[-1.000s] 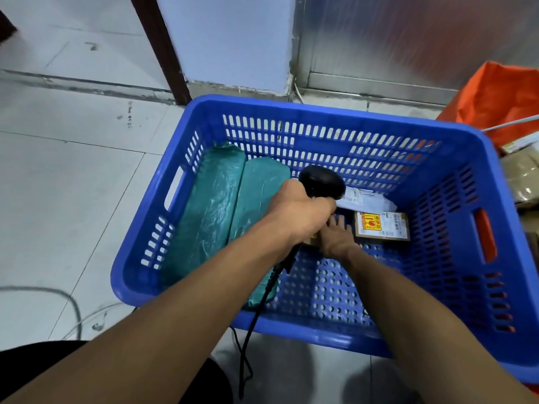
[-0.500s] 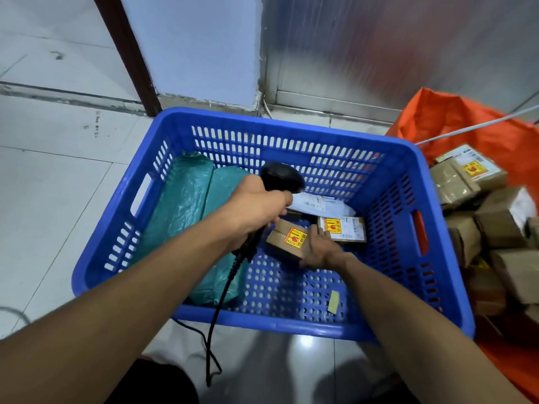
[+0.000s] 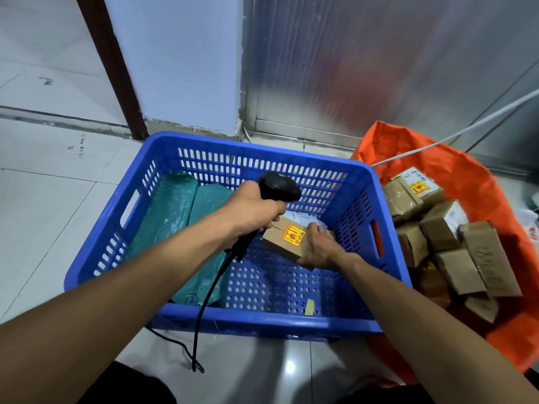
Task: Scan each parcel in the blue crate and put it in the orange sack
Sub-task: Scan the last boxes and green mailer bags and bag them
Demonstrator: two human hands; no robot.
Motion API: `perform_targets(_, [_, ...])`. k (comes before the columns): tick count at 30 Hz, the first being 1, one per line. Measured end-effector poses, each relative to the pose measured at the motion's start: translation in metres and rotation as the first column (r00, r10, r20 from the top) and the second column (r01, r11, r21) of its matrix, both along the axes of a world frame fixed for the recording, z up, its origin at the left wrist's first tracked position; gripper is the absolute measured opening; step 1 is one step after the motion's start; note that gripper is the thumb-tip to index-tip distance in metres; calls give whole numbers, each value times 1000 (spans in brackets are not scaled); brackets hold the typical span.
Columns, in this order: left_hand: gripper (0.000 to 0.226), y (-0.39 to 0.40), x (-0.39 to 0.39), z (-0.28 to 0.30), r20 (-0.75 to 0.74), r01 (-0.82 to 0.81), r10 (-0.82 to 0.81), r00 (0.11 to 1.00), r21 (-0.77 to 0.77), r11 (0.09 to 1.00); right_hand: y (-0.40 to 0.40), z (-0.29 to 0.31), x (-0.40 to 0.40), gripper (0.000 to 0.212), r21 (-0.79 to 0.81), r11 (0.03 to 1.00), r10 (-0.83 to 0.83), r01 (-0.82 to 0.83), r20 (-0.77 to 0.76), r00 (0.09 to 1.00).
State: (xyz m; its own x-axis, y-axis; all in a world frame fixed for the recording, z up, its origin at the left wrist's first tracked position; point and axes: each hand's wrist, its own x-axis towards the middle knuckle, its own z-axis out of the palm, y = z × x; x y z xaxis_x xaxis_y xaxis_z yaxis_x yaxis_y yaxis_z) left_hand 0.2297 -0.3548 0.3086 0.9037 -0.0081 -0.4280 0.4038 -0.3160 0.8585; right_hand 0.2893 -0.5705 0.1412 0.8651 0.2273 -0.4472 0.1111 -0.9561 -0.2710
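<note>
The blue crate (image 3: pixel 262 320) stands on the floor in front of me. My left hand (image 3: pixel 252 209) grips a black corded scanner (image 3: pixel 278 186), its head pointing down into the crate. My right hand (image 3: pixel 318 246) holds a small brown cardboard parcel (image 3: pixel 284 239) with a red and yellow sticker, lifted just above the crate's floor under the scanner. Two green plastic mailers (image 3: pixel 178 211) lean along the crate's left side. A white-labelled parcel (image 3: pixel 300 217) lies behind the held one. The orange sack (image 3: pixel 455 167) sits open to the right, with several brown boxes (image 3: pixel 440 228) in it.
A blue-white wall corner (image 3: pixel 180 68) and a metal panel (image 3: pixel 364 62) rise just behind the crate. A white cable (image 3: pixel 455 132) crosses above the sack. The scanner's black cord (image 3: pixel 201 316) hangs over the crate's front rim onto the tiled floor.
My right hand has picked the small brown parcel up from the crate floor and turned it up under the scanner. The view has swung right, bringing the sack into sight.
</note>
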Motion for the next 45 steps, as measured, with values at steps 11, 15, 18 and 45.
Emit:
perform_targets(11, [13,-11,-12,16,93,66,-74,993,94,993,-49,95,-31,90,68,997,-42,35,94,995])
perform_targets(15, [11,-20,-21,20,115,110,-126,985,138,984,-62,127,-45,86,109,989,-108,97,92,990])
perform_targets(18, [20,-26,-29,24,155,128,-155,976,169,977,-69,149,-54,80,166,956,-250,242,29,968])
perform_targets(45, [19,-34,-62,39,307,108,-122,944,61,992,-49,188,-76,38,547,-123,-463,828,-770,440])
